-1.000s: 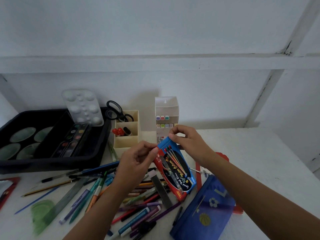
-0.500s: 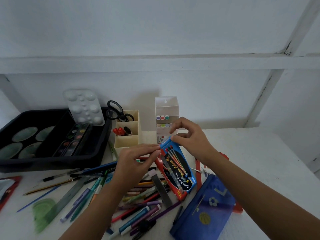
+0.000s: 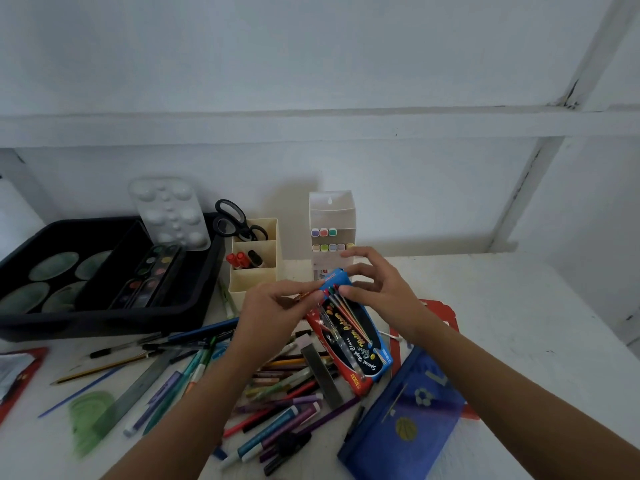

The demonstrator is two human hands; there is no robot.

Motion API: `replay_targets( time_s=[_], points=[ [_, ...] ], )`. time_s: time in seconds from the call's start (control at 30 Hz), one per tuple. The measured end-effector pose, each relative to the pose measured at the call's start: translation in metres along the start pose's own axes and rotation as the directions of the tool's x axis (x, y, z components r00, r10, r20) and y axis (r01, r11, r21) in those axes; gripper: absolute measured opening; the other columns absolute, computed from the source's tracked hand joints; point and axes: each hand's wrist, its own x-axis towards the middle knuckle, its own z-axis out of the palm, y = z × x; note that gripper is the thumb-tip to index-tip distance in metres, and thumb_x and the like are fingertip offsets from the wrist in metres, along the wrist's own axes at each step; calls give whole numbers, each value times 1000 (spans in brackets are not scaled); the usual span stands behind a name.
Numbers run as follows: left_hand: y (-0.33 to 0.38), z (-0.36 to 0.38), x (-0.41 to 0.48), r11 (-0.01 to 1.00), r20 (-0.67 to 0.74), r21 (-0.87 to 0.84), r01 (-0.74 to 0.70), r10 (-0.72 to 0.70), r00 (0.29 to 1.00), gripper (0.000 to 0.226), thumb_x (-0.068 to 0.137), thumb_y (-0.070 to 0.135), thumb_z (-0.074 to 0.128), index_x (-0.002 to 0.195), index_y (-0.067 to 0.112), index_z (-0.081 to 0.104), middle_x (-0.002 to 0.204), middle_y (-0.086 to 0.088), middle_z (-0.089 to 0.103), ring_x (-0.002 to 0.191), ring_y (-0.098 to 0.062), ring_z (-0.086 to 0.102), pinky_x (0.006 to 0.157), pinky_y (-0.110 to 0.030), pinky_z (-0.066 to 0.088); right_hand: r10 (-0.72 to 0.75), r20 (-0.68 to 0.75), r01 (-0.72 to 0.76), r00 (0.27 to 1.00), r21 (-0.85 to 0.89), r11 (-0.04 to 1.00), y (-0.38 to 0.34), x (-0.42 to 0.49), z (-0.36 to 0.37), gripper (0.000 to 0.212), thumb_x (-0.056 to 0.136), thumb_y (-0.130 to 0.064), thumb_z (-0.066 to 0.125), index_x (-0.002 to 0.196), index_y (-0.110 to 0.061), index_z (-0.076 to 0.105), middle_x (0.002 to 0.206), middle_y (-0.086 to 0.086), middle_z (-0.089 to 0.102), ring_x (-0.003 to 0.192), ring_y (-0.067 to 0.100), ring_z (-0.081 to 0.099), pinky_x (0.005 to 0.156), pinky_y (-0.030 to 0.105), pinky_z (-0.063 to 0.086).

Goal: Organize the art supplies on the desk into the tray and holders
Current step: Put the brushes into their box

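A red and blue box of colour pens (image 3: 349,336) lies tilted over the pile of pens and pencils (image 3: 277,386) at the desk's middle. My right hand (image 3: 375,287) pinches the box's top end with thumb and fingers. My left hand (image 3: 277,310) pinches something small and orange-red at the box's top left corner. Behind stand a cream divided holder (image 3: 254,275) with red and black markers and scissors (image 3: 235,220), and a white marker case (image 3: 332,233). A black tray (image 3: 104,323) sits at the left with paint sets.
A white mixing palette (image 3: 169,213) leans on the tray's back. A blue pencil pouch (image 3: 405,417) lies at the front right over a red stencil (image 3: 440,313). A steel ruler (image 3: 138,389) and green protractor (image 3: 90,420) lie front left. A wall runs close behind.
My right hand's fingers have spread and shifted on the box's top end. My left hand has slid up to the box's top left corner. The box has barely moved.
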Motion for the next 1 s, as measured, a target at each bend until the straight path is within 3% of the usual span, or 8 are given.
replay_targets(
  time_s=[0.13, 0.2, 0.43, 0.53, 0.63, 0.7, 0.8, 1.0],
  points=[
    [7, -1, -5, 980, -59, -158, 121, -131, 990, 16, 87, 6, 74, 102, 8, 79, 97, -7, 79, 83, -24, 77, 69, -36, 64, 216, 96, -171, 972, -349, 922, 19, -5, -10, 26, 91, -34, 70, 115, -25, 64, 107, -2, 71, 97, 13, 71, 91, 44, 58],
    [11, -3, -9, 968, -75, -191, 163, -180, 981, 13, 88, 8, 74, 100, 9, 79, 97, -7, 79, 82, -25, 77, 70, -39, 64, 217, 121, -157, 969, -376, 913, 25, -9, -10, 24, 92, -38, 69, 111, -23, 67, 105, -4, 73, 97, 11, 70, 93, 44, 57],
    [34, -29, -20, 963, -161, -240, 120, -161, 974, 10, 91, 17, 70, 97, 9, 68, 95, -8, 76, 86, -23, 76, 74, -38, 63, -171, 104, 198, 980, -369, 908, 4, -9, 10, 11, 95, -27, 67, 104, -22, 63, 100, -6, 69, 91, 11, 68, 75, 27, 59],
    [39, -41, -27, 883, -136, -403, 243, -320, 938, 30, 90, 37, 63, 95, 8, 65, 102, -8, 76, 93, -24, 74, 84, -43, 61, -365, 108, 362, 925, -547, 755, -2, -4, 21, 17, 95, -30, 66, 111, -24, 63, 103, -10, 64, 92, 3, 60, 77, 15, 50],
    [37, -51, -35, 715, -40, -576, 397, -509, 860, 35, 94, 38, 61, 107, 5, 60, 111, -18, 74, 100, -35, 74, 89, -47, 60, -497, 182, 483, 849, -651, 586, -1, -1, 34, 24, 94, -31, 63, 116, -22, 64, 109, -5, 62, 98, 9, 57, 84, 28, 55],
    [34, -59, -42, 627, 1, -649, 432, -566, 824, 31, 95, 29, 63, 112, 4, 58, 113, -22, 73, 101, -38, 73, 84, -43, 62, -595, 234, 564, 769, -687, 459, 1, 1, 44, 26, 92, -30, 63, 114, -19, 68, 107, -2, 63, 97, 12, 57, 83, 34, 56],
    [30, -73, -55, 640, -73, -661, 391, -574, 816, 22, 82, 12, 71, 98, 9, 56, 110, -24, 68, 87, -30, 75, 65, -31, 63, -671, 308, 654, 675, -670, 350, 5, 5, 58, 27, 86, -26, 70, 111, -16, 71, 105, 0, 66, 96, 16, 58, 82, 39, 53],
    [21, -102, -87, 704, -136, -644, 301, -493, 859, 36, 79, -7, 67, 103, 15, 51, 120, -24, 69, 98, -35, 72, 66, -33, 63, -634, 256, 635, 730, -597, 491, 14, 6, 82, 42, 79, -38, 78, 116, -21, 68, 121, -2, 60, 119, 16, 51, 97, 47, 44]
  ],
)
